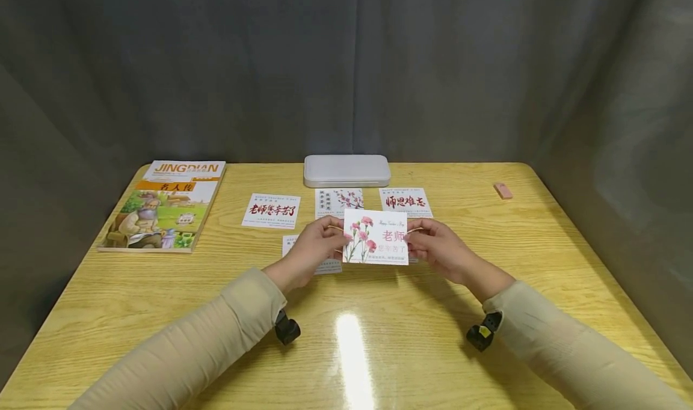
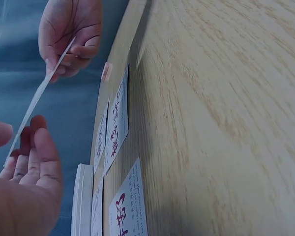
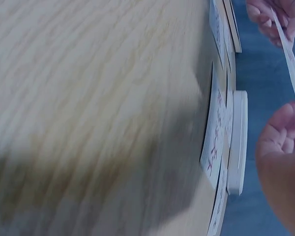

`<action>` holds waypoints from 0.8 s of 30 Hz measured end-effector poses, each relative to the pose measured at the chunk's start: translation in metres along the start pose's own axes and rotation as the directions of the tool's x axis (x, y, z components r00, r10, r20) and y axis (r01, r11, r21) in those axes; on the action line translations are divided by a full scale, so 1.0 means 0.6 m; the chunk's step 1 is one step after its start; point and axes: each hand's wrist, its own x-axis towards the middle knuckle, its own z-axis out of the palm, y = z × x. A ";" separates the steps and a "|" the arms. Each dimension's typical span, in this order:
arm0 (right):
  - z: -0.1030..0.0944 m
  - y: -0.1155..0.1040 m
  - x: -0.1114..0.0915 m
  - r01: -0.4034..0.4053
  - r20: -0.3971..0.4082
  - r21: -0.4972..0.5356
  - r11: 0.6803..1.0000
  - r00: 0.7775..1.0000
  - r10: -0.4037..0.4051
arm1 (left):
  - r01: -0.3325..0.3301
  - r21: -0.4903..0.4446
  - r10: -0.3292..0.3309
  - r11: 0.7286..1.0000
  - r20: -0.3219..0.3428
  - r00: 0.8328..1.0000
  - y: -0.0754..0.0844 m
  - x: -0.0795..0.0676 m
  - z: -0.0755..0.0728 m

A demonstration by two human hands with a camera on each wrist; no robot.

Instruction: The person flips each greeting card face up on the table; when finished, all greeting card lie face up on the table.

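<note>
A white greeting card (image 1: 373,237) with pink carnations and red Chinese characters is held up above the table. My left hand (image 1: 316,247) grips its left edge. At the opposite edge, my right hand (image 1: 445,250) pinches the card between thumb and fingers. Both wrist views show the card nearly edge-on; the left wrist view has the left hand (image 2: 32,182) low and the right hand (image 2: 71,37) high. Beneath the hands lies another card (image 1: 328,267), partly covered by the left hand and the held card.
Behind the hands lie a red-lettered card (image 1: 271,211), a blossom-printed card (image 1: 340,201) and another red-lettered card (image 1: 405,201). A pale pencil case (image 1: 346,171) stands at the back edge. A book (image 1: 162,208) lies left, a pink eraser (image 1: 503,190) right. Dark curtains (image 1: 260,67) surround the table.
</note>
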 end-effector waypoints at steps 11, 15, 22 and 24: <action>-0.043 0.009 -0.019 -0.102 0.024 -0.090 0.991 0.994 0.105 | 0.035 0.050 -0.040 0.998 0.089 0.995 -0.012 -0.003 0.012; -0.073 0.006 -0.024 -0.110 0.030 -0.055 0.992 0.993 0.112 | 0.039 0.108 -0.055 0.993 0.149 0.987 -0.014 -0.005 0.025; -0.161 0.000 -0.031 -0.131 -0.073 -0.092 0.987 0.990 0.124 | 0.034 0.183 -0.065 0.983 0.165 0.984 -0.017 -0.008 0.031; -0.183 0.001 -0.034 -0.151 -0.112 -0.149 0.977 0.984 0.135 | 0.033 0.195 -0.067 0.980 0.170 0.983 -0.017 -0.010 0.029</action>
